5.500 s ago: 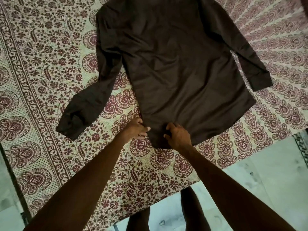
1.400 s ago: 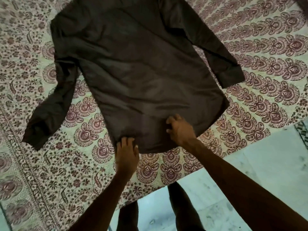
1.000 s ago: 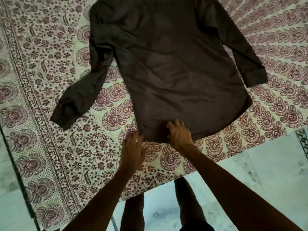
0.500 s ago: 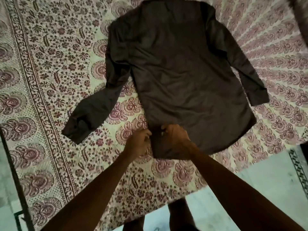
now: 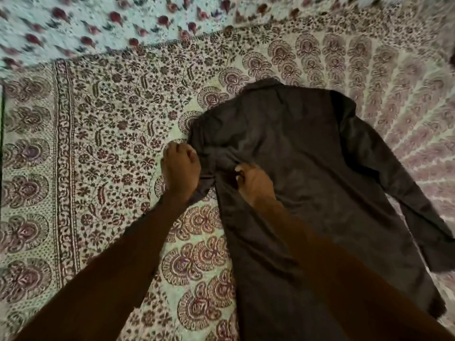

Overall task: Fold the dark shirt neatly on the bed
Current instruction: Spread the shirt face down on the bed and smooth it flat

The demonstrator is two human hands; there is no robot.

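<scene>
The dark shirt (image 5: 307, 173) lies back up on the bed, collar at the far end and hem toward me. Its right sleeve (image 5: 403, 193) stretches along the right side. My left hand (image 5: 179, 168) sits at the shirt's left edge near the armpit, fingers curled around bunched fabric of the left sleeve. A short piece of that sleeve shows under my wrist. My right hand (image 5: 253, 183) rests on the shirt's back just beside it, fingertips curled and pinching a crease in the cloth. My right forearm hides much of the lower body of the shirt.
The bed is covered by a cream sheet (image 5: 103, 168) with maroon floral print and a border along the left. A pale blue flowered cloth (image 5: 86, 28) lies across the far end. The bed's left edge (image 5: 2, 143) is a dark strip.
Both hands have left the hem and moved up to the left armpit area. The left sleeve, earlier spread out to the left, is now gathered in under my left hand.
</scene>
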